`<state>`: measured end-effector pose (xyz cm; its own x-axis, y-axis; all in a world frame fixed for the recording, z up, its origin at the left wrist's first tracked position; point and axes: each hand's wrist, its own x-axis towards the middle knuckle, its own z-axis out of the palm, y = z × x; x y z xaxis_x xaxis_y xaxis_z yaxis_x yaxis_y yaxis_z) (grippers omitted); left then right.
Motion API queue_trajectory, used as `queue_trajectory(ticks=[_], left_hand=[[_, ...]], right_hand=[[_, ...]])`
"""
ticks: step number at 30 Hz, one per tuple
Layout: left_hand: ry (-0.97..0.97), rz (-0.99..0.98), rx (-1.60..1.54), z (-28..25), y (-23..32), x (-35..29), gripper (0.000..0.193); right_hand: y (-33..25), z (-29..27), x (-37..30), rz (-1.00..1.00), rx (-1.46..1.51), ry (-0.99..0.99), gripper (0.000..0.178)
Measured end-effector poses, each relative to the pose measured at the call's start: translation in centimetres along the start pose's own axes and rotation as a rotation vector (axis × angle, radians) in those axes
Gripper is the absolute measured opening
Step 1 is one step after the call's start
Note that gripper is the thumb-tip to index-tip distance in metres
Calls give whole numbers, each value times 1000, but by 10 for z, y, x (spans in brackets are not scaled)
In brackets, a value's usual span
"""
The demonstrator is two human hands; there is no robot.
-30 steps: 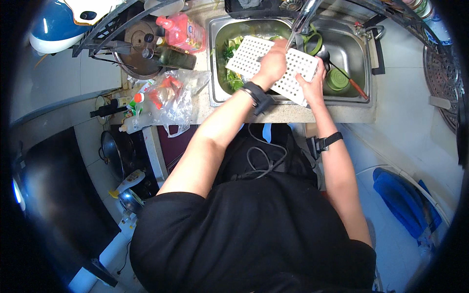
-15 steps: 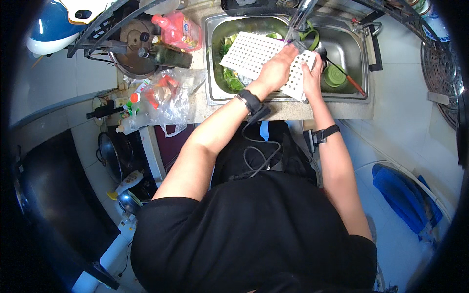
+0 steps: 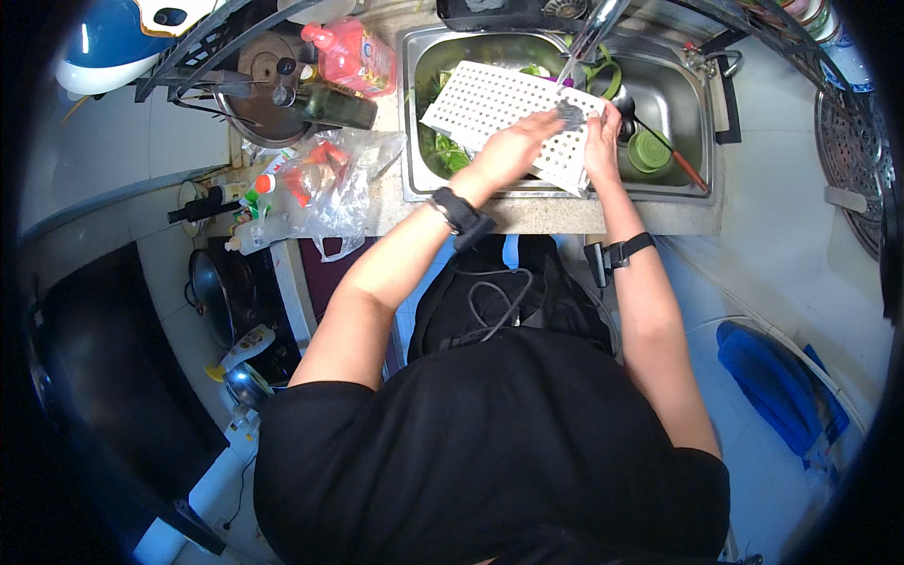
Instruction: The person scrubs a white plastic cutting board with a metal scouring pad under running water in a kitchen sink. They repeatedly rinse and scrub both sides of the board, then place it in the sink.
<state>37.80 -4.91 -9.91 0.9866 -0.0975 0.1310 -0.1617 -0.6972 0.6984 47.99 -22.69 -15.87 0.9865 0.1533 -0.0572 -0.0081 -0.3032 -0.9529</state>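
Note:
A white perforated board [image 3: 499, 104], dotted with rows of round holes, lies tilted across the left sink basin [image 3: 411, 113]. My right hand [image 3: 601, 149] grips its right end, with the thumb on the top face. My left hand [image 3: 516, 146] presses a dark grey scouring pad [image 3: 571, 115] on the board's surface; its fingers are slightly blurred. Above the board's right part, the faucet [image 3: 593, 33] runs a thin stream of water. Leafy greens [image 3: 452, 153] show under and beside the board, partly hidden by it.
The right basin [image 3: 673, 99] holds a green round container [image 3: 650, 151] and a red-handled utensil [image 3: 687, 169]. Left of the sink are a pink detergent bottle [image 3: 356, 61], a dark glass bottle [image 3: 339, 108] and a clear plastic bag [image 3: 344, 193]. A black rack overhangs the counter.
My left hand has slid left and toward me over the board, with the grey pad now showing plainly at its fingertips. My right hand keeps its grip on the board's end.

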Motion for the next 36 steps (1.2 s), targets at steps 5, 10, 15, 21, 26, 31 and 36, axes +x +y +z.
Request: queue_trajectory(ticks=[5, 10, 15, 21, 26, 31, 36], left_hand=[[202, -304, 187, -31, -71, -29, 43], [250, -391, -276, -15, -56, -7, 37], [201, -586, -1498, -24, -35, 28, 38], [36, -760, -1918, -9, -49, 57, 40], [219, -850, -1917, 7, -44, 85, 53], [347, -592, -2011, 5, -7, 99, 49], [335, -658, -1586, -2, 24, 90, 52]], right_hand=[[-27, 23, 19, -58, -313, -65, 45], [-51, 49, 46, -326, -606, -262, 40], [-43, 32, 63, -181, -174, -349, 28], [-47, 27, 63, 46, 420, -239, 28], [-66, 23, 35, 21, 404, -288, 26], [-70, 32, 12, -282, 306, -135, 61], [-64, 30, 35, 33, 396, 9, 39]])
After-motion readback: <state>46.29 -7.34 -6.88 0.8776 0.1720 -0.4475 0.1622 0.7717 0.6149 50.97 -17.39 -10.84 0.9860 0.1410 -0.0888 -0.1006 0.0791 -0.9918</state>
